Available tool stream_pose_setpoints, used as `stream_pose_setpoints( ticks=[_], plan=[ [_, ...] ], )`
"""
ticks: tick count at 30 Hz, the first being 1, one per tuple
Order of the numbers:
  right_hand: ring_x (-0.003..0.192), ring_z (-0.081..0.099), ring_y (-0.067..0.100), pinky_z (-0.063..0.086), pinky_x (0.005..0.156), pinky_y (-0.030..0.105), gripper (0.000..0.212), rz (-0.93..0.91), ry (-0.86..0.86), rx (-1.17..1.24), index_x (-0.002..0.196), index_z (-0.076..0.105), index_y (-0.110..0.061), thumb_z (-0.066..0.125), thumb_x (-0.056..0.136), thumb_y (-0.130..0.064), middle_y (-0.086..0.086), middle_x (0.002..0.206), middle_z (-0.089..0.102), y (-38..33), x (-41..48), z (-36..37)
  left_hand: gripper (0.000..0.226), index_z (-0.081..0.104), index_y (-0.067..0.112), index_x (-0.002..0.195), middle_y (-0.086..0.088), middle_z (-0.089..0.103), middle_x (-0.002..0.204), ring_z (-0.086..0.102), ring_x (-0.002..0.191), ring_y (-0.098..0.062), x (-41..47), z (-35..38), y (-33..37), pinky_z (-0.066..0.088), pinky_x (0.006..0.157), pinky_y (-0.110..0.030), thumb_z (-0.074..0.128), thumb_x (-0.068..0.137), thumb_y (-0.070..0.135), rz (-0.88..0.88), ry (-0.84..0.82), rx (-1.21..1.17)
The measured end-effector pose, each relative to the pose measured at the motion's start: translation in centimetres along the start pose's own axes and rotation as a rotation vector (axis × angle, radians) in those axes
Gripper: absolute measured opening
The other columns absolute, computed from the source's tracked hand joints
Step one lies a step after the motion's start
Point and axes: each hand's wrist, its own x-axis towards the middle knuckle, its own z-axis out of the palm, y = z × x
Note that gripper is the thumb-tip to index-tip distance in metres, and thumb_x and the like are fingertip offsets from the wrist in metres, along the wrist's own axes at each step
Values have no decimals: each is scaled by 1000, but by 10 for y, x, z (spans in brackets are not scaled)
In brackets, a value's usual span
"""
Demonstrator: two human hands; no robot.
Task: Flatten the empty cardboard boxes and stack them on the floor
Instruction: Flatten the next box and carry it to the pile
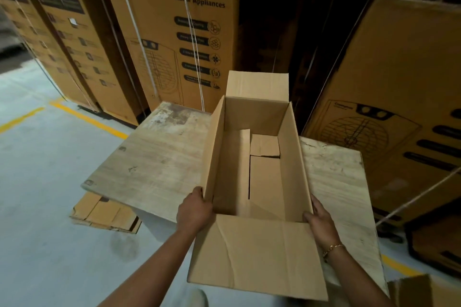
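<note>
Your left hand (194,209) and right hand (319,222) each grip a near corner of the open cardboard box (257,254) on the table (149,157).

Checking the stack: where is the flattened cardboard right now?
Head view, lower left: the flattened cardboard lies on the floor, tucked partly under the wooden board.

Dim warehouse aisle walled by stacked cartons.
Tall brown cartons (174,62) printed "Crompton Home Appliances", bound with white straps (192,40), stand on a grey concrete floor (37,207) marked with yellow lines (87,117); a worn, stained wooden bench (154,157) sits before them.
</note>
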Motion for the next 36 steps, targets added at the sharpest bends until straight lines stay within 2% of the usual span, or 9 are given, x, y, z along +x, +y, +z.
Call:
stream_pose_setpoints(
  ticks=[7, 11, 15, 19, 22, 27, 31, 34, 36],
  plan=[
    [85, 62, 26, 54, 78, 42, 54, -138, 256, -477, 139, 49, -46, 56, 88, -28, 3, 101, 70, -96, -33, -3, 39, 72, 24, 104, 5, 77, 91, 72, 88, -24, 38, -9, -10, 55, 66, -32, 56, 81, -2, -29, -189, -497],
    [108, 60, 31, 45, 79, 35, 62, -180, 256, -1166, 151, 29, -35, 45, 92, -48, 1, 134, 58, -204, -52, 9, 37, 73, 11, 110, -10, 78, 94, 73, 75, -27, 66, 13, 2, 53, 54, -27, 57, 83, -9, -123, -434, -766],
    [109, 61, 28, 42, 71, 34, 66, -285, 212, -1321, 145, 36, -30, 38, 89, -64, 0, 136, 53, -243, -40, 59, 37, 70, 9, 115, -15, 77, 102, 74, 84, -32, 93, 32, -16, 60, 68, -37, 58, 85, -8, -185, -600, -748],
    [93, 64, 24, 36, 62, 30, 57, -369, 195, -1283, 107, 61, -29, 29, 89, -73, 0, 103, 68, -235, -32, 95, 29, 73, 10, 104, -10, 76, 102, 70, 82, -17, 112, 14, -43, 58, 76, -34, 71, 79, 25, -118, -417, -450],
    [92, 65, 22, 35, 61, 30, 55, -474, 209, -1268, 106, 61, -28, 29, 91, -70, -5, 104, 67, -225, -37, 112, 33, 69, 18, 111, -5, 69, 115, 65, 105, -22, 114, -21, -21, 51, 88, -36, 48, 104, 43, -28, -313, -499],
    [91, 66, 18, 41, 61, 27, 44, -544, 244, -1123, 110, 63, -33, 43, 89, -66, -13, 104, 70, -222, -35, 106, 43, 61, 26, 125, 6, 74, 103, 72, 91, -7, 71, -76, 53, 55, 89, -31, 50, 99, 58, 203, -550, -817],
    [93, 67, 4, 52, 74, 23, 32, -545, 307, -380, 113, 68, -36, 72, 83, -46, -12, 108, 70, -197, -25, 59, 62, 55, 27, 134, 2, 71, 125, 68, 113, -13, 53, -58, 80, 53, 102, -40, 77, 81, 50, 286, -578, -753],
    [122, 54, 19, 50, 97, 43, 67, -419, 437, -260, 136, 50, -31, 77, 77, -49, -2, 138, 54, -156, -15, 25, 58, 55, 21, 133, 3, 71, 123, 66, 115, -15, 44, -48, 94, 51, 104, -38, 77, 82, 38, 240, -548, -787],
    [133, 45, 26, 42, 105, 45, 101, -148, 285, -59, 148, 36, -26, 81, 65, -62, 3, 152, 41, -123, -11, 16, 45, 55, 21, 129, 5, 70, 119, 65, 112, -15, 39, -42, 104, 52, 99, -33, 74, 89, 29, 223, -480, -782]
  ],
)
